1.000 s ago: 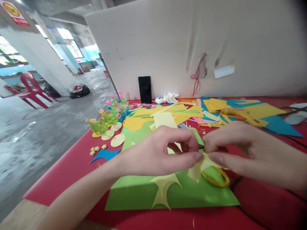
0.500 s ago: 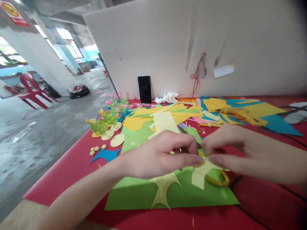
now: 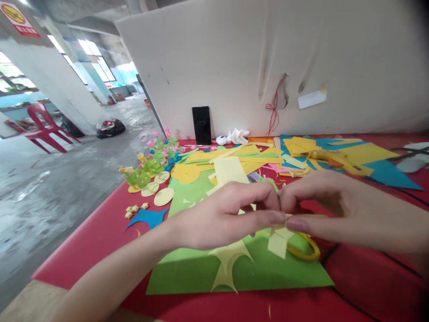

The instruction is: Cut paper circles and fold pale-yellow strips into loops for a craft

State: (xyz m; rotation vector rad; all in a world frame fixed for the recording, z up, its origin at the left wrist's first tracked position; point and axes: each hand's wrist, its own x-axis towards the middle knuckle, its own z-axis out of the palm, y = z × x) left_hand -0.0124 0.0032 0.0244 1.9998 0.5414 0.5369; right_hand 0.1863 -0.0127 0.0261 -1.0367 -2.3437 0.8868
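Left hand and right hand are both pinching a pale yellow paper strip right between their fingertips, loose end poking out under the thumbs, from where I'm standing. Green sheet beneath them, yellow scissor handle just below the right thumb, curvy scrap below the left hand, glue gun beyond the right.

I log a pale upright panel across the far side. On the left I see a grey, patchily shiny floor, a red chair near a pillar, and far windows letting in bright white light.
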